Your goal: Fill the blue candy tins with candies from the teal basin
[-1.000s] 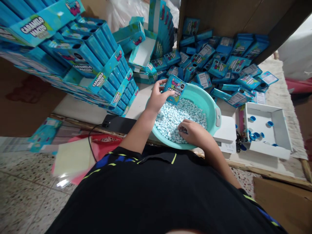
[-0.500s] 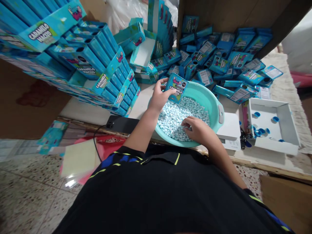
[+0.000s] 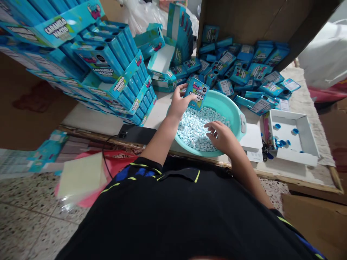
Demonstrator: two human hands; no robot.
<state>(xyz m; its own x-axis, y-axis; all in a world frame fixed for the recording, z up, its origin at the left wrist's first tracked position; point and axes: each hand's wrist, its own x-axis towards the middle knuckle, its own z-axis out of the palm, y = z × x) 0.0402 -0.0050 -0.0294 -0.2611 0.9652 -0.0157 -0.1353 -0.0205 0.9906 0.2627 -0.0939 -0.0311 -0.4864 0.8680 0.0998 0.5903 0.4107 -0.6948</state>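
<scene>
Blue box (image 3: 197,94), seemingly tilted; candies (image 3: 195,131) loose.

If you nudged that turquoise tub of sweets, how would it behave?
The tub would probably keep its shape: its smooth rim looks like moulded plastic. The sweets spread across its bottom likely add weight and, being loose, may shift. Sitting at the table's front edge, it could tip if pushed outward.

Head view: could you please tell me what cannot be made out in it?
All in the head view:
- Lettering on the held box: partly behind the left hand; fine print too small.
- White scale: partly behind the basin and right forearm.
- Stacked display cartons: cut off by the top and left edges.
</scene>
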